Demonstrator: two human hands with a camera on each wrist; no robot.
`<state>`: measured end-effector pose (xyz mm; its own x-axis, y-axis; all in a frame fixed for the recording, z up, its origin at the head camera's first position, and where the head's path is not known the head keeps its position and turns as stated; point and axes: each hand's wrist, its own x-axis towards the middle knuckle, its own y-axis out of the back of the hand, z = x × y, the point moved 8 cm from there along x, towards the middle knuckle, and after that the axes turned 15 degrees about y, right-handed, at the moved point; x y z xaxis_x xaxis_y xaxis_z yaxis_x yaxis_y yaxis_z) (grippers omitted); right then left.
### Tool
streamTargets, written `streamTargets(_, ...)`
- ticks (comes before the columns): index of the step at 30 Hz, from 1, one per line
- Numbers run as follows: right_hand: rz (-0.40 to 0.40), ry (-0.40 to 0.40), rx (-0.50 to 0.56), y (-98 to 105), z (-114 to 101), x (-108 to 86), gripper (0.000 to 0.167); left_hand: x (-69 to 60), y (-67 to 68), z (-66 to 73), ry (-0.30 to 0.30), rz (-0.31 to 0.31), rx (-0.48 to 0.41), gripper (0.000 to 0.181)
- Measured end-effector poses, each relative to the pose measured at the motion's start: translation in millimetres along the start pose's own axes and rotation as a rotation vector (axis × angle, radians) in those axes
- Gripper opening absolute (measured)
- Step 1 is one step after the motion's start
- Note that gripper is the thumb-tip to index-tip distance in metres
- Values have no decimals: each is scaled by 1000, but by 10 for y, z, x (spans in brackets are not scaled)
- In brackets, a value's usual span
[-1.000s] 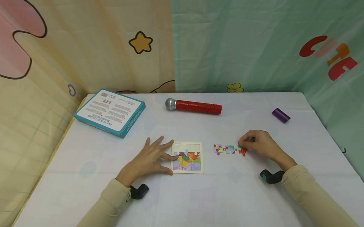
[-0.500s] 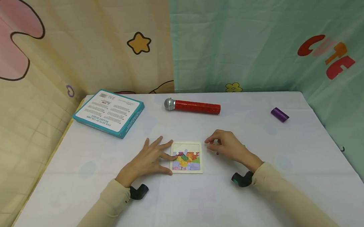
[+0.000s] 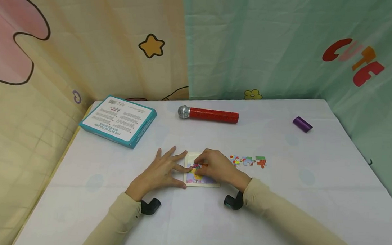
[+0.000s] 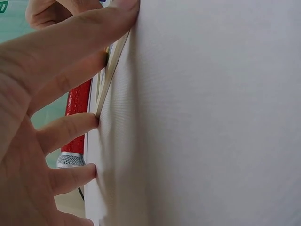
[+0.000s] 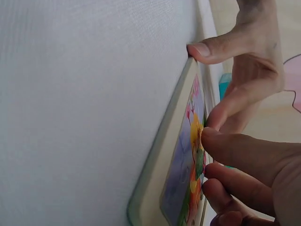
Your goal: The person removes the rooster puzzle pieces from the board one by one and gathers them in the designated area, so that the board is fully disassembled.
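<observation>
A square jigsaw puzzle board [image 3: 200, 185] with a pale frame lies on the table. Its lower part carries a colourful picture of joined pieces. My left hand [image 3: 161, 173] is spread at the board's left side, its index fingertip on the picture and its thumb by the lower left corner. Over the board's right half is my right hand [image 3: 218, 166], thumb and bent fingers touching the picture [image 5: 183, 160] in the right wrist view; whether they pinch a piece cannot be told. Three loose puzzle pieces, the left one [image 3: 235, 160], the middle one [image 3: 247, 161] and the green-and-orange one [image 3: 261, 161], lie in a row to the right.
A blue-edged box [image 3: 118, 119] lies at the back left of the white-covered table [image 3: 192, 219]. Behind the board is a red toy microphone [image 3: 212, 115]. A purple cylinder [image 3: 302, 124] lies at the back right. Printed curtains [image 3: 250, 48] hang behind.
My right hand has moved left from the green-and-orange piece to the board, leaving that piece in the row. The left hand has stayed at the board's left side.
</observation>
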<state>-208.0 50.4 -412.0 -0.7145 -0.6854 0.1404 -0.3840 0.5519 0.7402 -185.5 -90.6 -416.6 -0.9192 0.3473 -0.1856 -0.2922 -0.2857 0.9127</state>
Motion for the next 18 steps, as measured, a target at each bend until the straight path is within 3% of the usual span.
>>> streamTargets(6, 11, -18, -41, -21, -24, 33, 23, 6, 17, -7, 2, -11, -37, 61)
streamTargets(11, 24, -31, -18, -20, -13, 36, 21, 38, 80, -24, 20, 35, -97, 68)
streamTargets(18, 29, -65, 25, -34, 9, 32, 20, 104, 8, -53, 41, 54, -9, 74)
